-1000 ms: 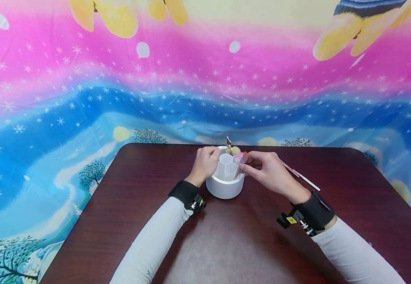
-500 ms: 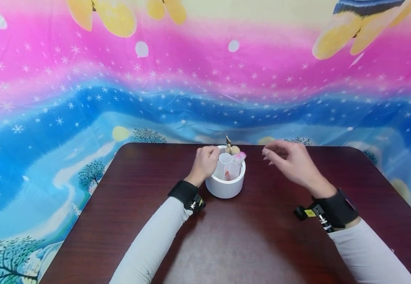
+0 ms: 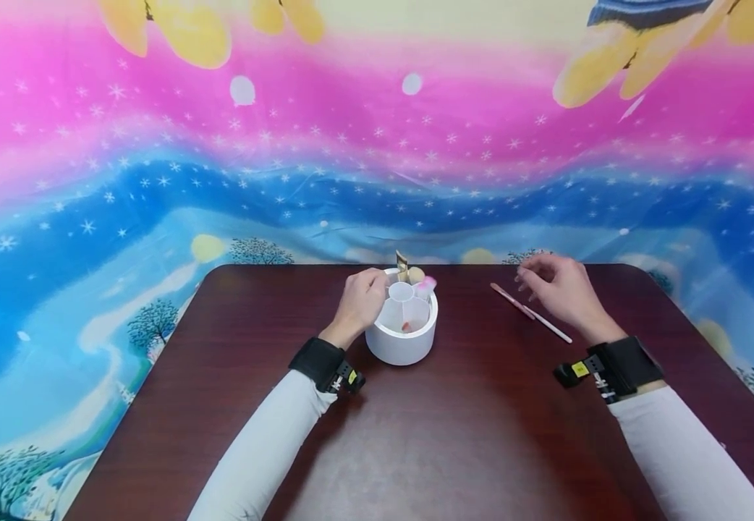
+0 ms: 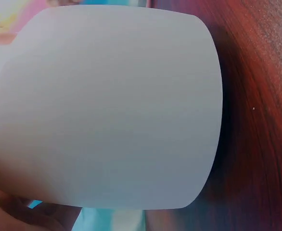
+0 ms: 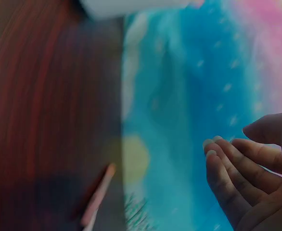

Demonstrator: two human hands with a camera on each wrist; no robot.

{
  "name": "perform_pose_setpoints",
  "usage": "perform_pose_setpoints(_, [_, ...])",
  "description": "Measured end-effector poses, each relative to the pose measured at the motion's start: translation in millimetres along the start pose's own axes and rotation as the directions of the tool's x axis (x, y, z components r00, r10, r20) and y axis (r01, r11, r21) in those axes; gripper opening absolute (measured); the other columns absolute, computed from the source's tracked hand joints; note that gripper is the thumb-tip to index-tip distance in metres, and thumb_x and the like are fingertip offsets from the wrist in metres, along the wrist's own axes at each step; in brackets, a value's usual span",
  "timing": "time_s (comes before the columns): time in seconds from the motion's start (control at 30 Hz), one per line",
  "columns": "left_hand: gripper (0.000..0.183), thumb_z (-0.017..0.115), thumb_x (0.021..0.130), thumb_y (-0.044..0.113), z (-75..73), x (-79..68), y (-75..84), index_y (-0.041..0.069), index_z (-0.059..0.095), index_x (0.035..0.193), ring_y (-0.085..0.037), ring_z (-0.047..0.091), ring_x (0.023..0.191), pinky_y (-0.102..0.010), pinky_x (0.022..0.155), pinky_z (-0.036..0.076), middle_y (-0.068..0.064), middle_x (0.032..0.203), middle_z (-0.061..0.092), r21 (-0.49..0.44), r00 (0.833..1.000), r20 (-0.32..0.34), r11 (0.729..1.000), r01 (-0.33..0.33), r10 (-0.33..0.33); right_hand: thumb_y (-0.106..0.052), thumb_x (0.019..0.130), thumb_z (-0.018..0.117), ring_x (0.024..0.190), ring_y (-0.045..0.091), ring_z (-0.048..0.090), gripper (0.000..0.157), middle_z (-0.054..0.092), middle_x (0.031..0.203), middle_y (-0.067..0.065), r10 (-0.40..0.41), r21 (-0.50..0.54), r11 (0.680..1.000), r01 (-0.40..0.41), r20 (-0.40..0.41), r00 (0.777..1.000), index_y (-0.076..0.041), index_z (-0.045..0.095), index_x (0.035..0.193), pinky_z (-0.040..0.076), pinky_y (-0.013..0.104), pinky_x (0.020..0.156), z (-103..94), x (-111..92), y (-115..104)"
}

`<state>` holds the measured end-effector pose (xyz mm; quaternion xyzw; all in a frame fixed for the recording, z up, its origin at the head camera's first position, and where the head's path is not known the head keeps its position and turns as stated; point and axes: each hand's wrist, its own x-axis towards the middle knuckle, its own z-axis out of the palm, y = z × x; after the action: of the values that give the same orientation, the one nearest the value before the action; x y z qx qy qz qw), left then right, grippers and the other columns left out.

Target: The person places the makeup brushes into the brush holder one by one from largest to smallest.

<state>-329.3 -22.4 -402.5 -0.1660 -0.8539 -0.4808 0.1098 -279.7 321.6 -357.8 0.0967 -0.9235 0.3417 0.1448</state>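
Observation:
A round white organizer (image 3: 401, 346) with inner compartments stands on the table, and its outer wall (image 4: 107, 106) fills most of the left wrist view. My left hand (image 3: 359, 300) grips its left rim. In its back compartments stand a gold-coloured item (image 3: 402, 266), a round beige tip (image 3: 416, 275) and a pink-and-white brush head (image 3: 425, 286). A small orange-red thing (image 3: 406, 327) shows in the front compartment. My right hand (image 3: 562, 289) hovers with loosely bent fingers, holding nothing, beside two slender brushes: a pinkish one (image 3: 512, 300) and a white-handled one (image 3: 553, 329).
The dark wooden table (image 3: 455, 434) carries the organizer and brushes near its far edge. A colourful printed cloth (image 3: 377, 145) hangs close behind that edge.
My right hand has let go of a small orange-red item, which now sits in the organizer's front compartment. It has drawn away rightward to beside the brushes. The left hand keeps its grip.

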Motion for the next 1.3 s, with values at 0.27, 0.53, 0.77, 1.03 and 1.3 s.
perform_pose_setpoints(0.27, [0.035,0.040,0.098,0.019,-10.2,3.5,7.7,0.011,0.055,0.067,-0.023,0.049,0.071,-0.035,0.070,0.039,-0.006,0.075,0.053,0.022,0.999,-0.016,0.999,-0.046,0.046,-0.012,0.100,0.062,0.091,0.036,0.067,0.023,0.070,0.104,0.022,0.049,-0.141,0.989,-0.032,0.114,0.992,0.003,0.067,0.116,0.052,0.048,0.078,12.6,18.8,33.8])
perform_pose_setpoints(0.53, [0.035,0.045,0.100,0.016,-7.2,5.2,3.8,0.013,0.060,0.068,-0.019,0.052,0.075,-0.034,0.069,0.042,-0.002,0.079,0.058,0.099,0.998,-0.002,0.993,-0.059,0.060,-0.012,0.098,0.062,0.104,0.044,0.065,0.035,0.067,0.114,0.030,0.117,-0.268,0.962,-0.051,0.236,0.965,0.011,0.061,0.125,0.050,0.057,0.088,39.8,39.3,48.0])
perform_pose_setpoints(0.77, [0.030,0.044,0.099,0.014,-3.3,6.5,1.2,0.010,0.063,0.076,-0.021,0.052,0.080,-0.034,0.072,0.042,-0.005,0.084,0.059,0.076,0.997,0.036,0.995,-0.064,0.061,-0.008,0.098,0.063,0.091,0.036,0.065,0.027,0.065,0.110,0.029,0.193,-0.345,0.935,-0.082,0.300,0.934,0.010,0.064,0.118,0.052,0.050,0.080,53.7,45.0,52.8])
perform_pose_setpoints(1.03, [0.030,0.043,0.099,0.012,1.6,7.3,0.8,0.010,0.060,0.075,-0.022,0.051,0.078,-0.033,0.071,0.041,-0.004,0.078,0.054,0.091,0.996,0.066,0.993,-0.070,0.064,-0.002,0.098,0.058,0.063,0.023,0.060,0.027,0.063,0.100,0.026,0.226,-0.286,0.952,-0.111,0.410,0.884,0.013,0.060,0.121,0.049,0.035,0.055,55.2,41.4,56.2])
perform_pose_setpoints(1.3, [0.031,0.042,0.099,0.012,2.2,7.5,2.4,0.012,0.052,0.069,-0.021,0.050,0.078,-0.032,0.071,0.040,-0.003,0.078,0.053,0.098,0.996,0.065,0.992,-0.073,0.067,-0.001,0.098,0.060,0.053,0.024,0.058,0.022,0.068,0.093,0.023,0.136,-0.214,0.975,-0.053,0.396,0.908,0.011,0.064,0.116,0.051,0.040,0.061,42.2,35.0,44.0])
